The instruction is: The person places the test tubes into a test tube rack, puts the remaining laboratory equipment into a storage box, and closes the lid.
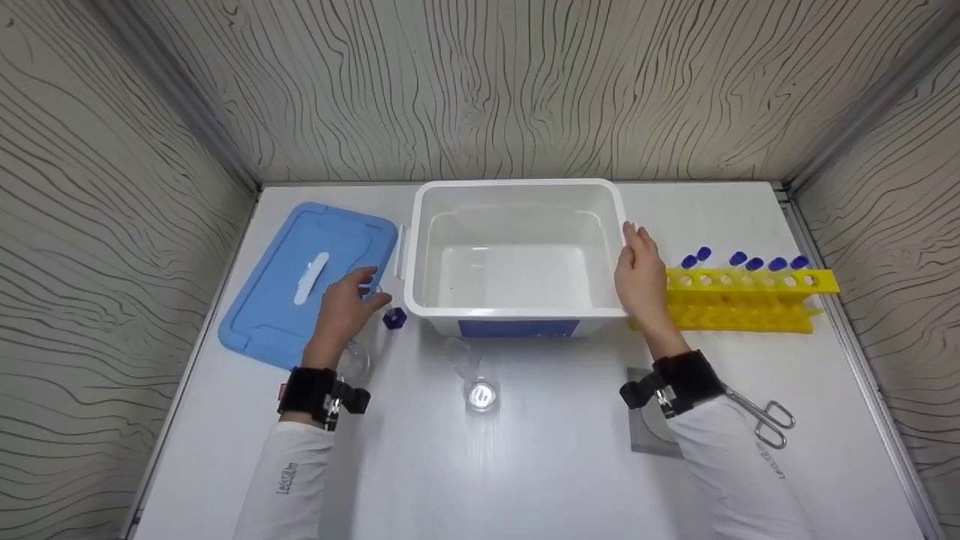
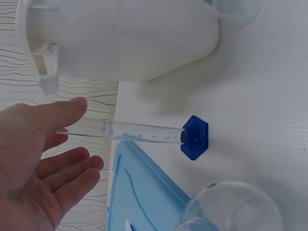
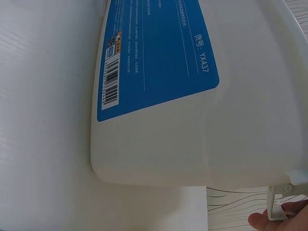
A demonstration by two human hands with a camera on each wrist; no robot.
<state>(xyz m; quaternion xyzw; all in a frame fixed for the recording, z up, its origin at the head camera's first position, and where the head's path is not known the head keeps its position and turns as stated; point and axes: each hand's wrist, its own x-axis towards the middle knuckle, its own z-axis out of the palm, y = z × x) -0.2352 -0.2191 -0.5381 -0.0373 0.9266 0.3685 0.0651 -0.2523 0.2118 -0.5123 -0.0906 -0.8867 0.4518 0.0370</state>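
White plastic tub (image 1: 517, 255) centre table, steadied by right hand (image 1: 641, 277) flat on its right rim | left hand (image 2: 43, 159) spread, fingertips touching upright graduated cylinder (image 2: 139, 132), blue-based, beside blue lid (image 1: 307, 281).

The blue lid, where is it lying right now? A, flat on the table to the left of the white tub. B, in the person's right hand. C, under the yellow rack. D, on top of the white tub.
A: the blue lid lies flat on the table, left of the open white tub, beside the left hand.
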